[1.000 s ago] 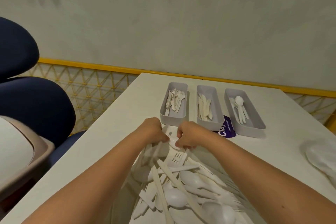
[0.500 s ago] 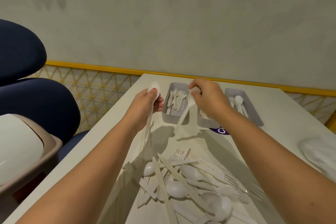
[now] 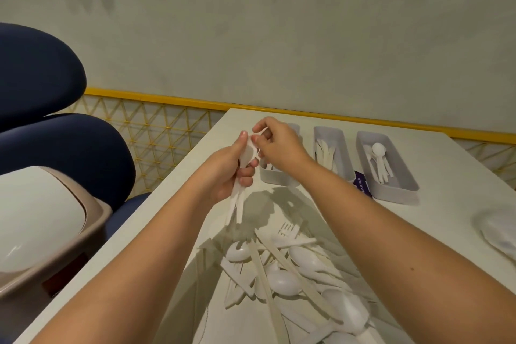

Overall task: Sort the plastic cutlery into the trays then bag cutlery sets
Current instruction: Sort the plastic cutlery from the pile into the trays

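My left hand [image 3: 233,169] grips a small bunch of white plastic spoons [image 3: 247,155], bowls up, handles hanging down below the fist. My right hand [image 3: 276,145] is close beside it and pinches the top of one white piece at the bunch. Both hands hover above the table in front of the fork tray [image 3: 272,176], which my right hand mostly hides. The knife tray [image 3: 332,152] and spoon tray [image 3: 386,165] stand to its right. A pile of loose white cutlery [image 3: 290,274] lies near me.
White table [image 3: 178,220] with its left edge close to my left arm. A beige bin with a white lid [image 3: 36,220] and blue chairs [image 3: 64,148] stand left. A purple packet [image 3: 361,184] lies between trays; clear bags [image 3: 499,232] at the right edge.
Both hands lifted from the pile with cutlery, rose toward the trays, then came together; my right hand now pinches at the bunch in my left.
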